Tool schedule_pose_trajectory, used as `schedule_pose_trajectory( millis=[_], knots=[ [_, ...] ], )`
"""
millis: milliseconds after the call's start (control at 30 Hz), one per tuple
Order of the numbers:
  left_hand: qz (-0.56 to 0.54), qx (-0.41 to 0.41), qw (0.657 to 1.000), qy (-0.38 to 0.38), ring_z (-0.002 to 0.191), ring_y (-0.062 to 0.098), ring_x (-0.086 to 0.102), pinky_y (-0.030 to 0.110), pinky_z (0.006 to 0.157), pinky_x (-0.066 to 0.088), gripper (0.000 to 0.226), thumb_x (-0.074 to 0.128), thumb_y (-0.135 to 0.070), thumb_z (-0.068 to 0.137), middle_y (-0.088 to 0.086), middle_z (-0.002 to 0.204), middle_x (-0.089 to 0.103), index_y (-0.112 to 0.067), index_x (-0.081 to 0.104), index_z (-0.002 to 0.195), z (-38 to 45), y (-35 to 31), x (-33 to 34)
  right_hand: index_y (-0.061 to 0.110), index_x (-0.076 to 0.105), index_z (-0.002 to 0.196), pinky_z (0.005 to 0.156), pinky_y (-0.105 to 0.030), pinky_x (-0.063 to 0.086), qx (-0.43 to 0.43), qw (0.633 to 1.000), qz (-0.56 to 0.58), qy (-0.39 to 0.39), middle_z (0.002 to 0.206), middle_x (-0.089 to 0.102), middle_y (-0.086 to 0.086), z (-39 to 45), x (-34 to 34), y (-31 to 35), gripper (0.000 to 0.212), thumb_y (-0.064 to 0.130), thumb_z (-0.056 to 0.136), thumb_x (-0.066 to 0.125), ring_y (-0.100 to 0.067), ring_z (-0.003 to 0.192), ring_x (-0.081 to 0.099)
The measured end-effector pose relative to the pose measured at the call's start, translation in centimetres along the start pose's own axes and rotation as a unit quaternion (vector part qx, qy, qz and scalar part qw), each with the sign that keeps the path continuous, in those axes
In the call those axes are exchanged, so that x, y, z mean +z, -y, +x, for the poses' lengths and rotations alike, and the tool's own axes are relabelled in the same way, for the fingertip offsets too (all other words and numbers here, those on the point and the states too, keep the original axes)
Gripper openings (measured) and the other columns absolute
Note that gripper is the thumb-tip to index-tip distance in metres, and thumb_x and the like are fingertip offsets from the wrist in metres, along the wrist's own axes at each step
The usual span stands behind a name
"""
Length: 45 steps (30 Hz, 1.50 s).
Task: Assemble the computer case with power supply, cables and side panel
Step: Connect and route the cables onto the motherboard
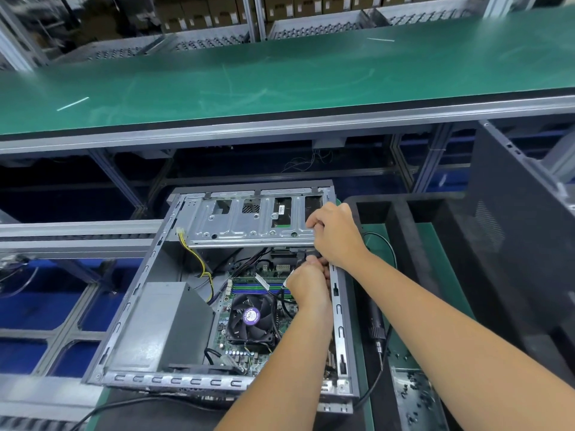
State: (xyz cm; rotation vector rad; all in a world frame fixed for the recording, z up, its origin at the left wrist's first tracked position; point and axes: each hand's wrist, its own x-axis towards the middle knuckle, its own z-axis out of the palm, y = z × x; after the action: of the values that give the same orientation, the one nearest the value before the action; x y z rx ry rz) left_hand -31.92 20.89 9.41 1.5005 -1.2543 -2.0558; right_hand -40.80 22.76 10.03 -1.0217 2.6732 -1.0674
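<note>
left hand grasps cable | right hand grasps connector | fan label unreadable

Both hands pinch black cable inside open case.

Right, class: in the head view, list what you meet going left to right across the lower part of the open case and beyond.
Power supply → CPU fan → left hand → electric screwdriver → side panel.
</note>
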Motion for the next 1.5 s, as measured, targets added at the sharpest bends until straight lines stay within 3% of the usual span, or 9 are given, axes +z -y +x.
schedule_pose_trajectory(
  millis=[133,300,467,633,800,1000,1133,1333,1500],
  knots=[
    [0.138,0.080,0.987,-0.005,0.052,0.020,0.036,0.029,0.054,0.028,0.046,0.046,-0.017,0.097,0.003,0.053,0.042,-0.009,0.040,0.051,0.7,0.0,-0.7,0.013,0.064,0.120,0.086,-0.026,0.035,-0.043,0.991,-0.043,0.120,0.105,0.048,0.001,-0.2,-2.4,0.0,0.032,0.005,0.090,0.057,-0.024,0.111,0.039],
    [0.243,0.134,0.961,0.007,0.053,0.016,0.041,0.029,0.050,0.028,0.046,0.047,-0.028,0.100,0.000,0.058,0.048,-0.012,0.045,0.056,2.2,0.5,-1.9,0.020,0.052,0.116,0.097,-0.041,0.039,-0.084,0.956,-0.126,0.251,0.115,0.041,0.001,-0.5,-3.8,1.5,0.040,0.030,0.084,0.073,-0.018,0.111,0.034],
    [0.213,0.069,0.974,0.045,0.083,0.029,0.060,0.033,0.073,0.043,0.031,0.042,-0.024,0.101,0.016,0.092,0.063,-0.005,0.057,0.082,2.2,0.1,-2.0,0.024,0.049,0.115,0.095,-0.040,0.039,-0.097,0.954,-0.169,0.229,0.111,0.040,0.006,-1.4,-3.8,1.7,0.041,0.040,0.086,0.072,-0.014,0.108,0.036],
    [0.141,-0.001,0.979,0.145,0.060,0.016,0.055,0.022,0.055,0.053,0.025,0.041,-0.015,0.101,0.007,0.073,0.060,-0.008,0.062,0.090,2.4,-0.3,-3.8,0.026,0.045,0.105,0.087,-0.039,0.039,-0.083,0.952,-0.229,0.187,0.104,0.040,0.008,-1.7,-2.8,2.6,0.047,0.043,0.078,0.080,-0.014,0.101,0.037],
    [0.261,0.003,0.938,0.229,0.059,0.016,0.062,0.024,0.063,0.057,0.018,0.049,0.000,0.091,0.009,0.068,0.064,-0.003,0.065,0.086,2.2,-2.9,-5.7,0.024,0.047,0.099,0.081,-0.036,0.031,-0.080,0.946,-0.287,0.129,0.099,0.040,0.010,-2.0,-1.9,2.9,0.041,0.041,0.081,0.079,-0.019,0.105,0.048],
    [0.321,0.180,0.920,0.134,0.058,0.018,0.045,0.028,0.060,0.037,0.017,0.059,-0.017,0.079,0.007,0.061,0.054,-0.009,0.055,0.064,4.2,-6.5,-7.6,0.023,0.044,0.093,0.076,-0.034,0.029,-0.031,0.959,-0.269,0.083,0.097,0.042,0.009,-3.1,-1.3,3.3,0.042,0.040,0.080,0.079,-0.019,0.098,0.045],
    [0.307,0.161,0.927,0.143,0.045,0.019,0.028,0.028,0.056,0.024,0.054,0.063,-0.020,0.085,-0.004,0.040,0.031,-0.019,0.031,0.041,4.2,-5.6,-6.6,0.018,0.043,0.089,0.066,-0.033,0.028,0.035,0.979,-0.201,0.026,0.088,0.035,0.008,-4.2,-0.6,3.5,0.043,0.034,0.079,0.082,-0.020,0.087,0.041],
    [0.193,0.100,0.960,0.176,0.068,0.020,0.046,0.035,0.063,0.030,0.010,0.067,-0.010,0.080,0.013,0.071,0.053,-0.006,0.062,0.072,4.1,-4.1,-6.1,0.017,0.054,0.089,0.071,-0.033,0.036,0.031,0.971,-0.228,0.069,0.100,0.045,0.002,-4.0,-1.0,3.8,0.028,0.032,0.085,0.077,-0.020,0.095,0.048],
    [0.137,0.118,0.970,0.163,0.065,0.018,0.044,0.029,0.063,0.037,0.017,0.065,-0.006,0.081,0.011,0.066,0.052,0.005,0.065,0.068,4.1,-2.9,-5.8,0.018,0.064,0.096,0.070,-0.031,0.036,0.010,0.966,-0.253,0.058,0.107,0.051,0.003,-3.9,-0.7,3.6,0.017,0.030,0.088,0.073,-0.021,0.093,0.055]
  ],
)
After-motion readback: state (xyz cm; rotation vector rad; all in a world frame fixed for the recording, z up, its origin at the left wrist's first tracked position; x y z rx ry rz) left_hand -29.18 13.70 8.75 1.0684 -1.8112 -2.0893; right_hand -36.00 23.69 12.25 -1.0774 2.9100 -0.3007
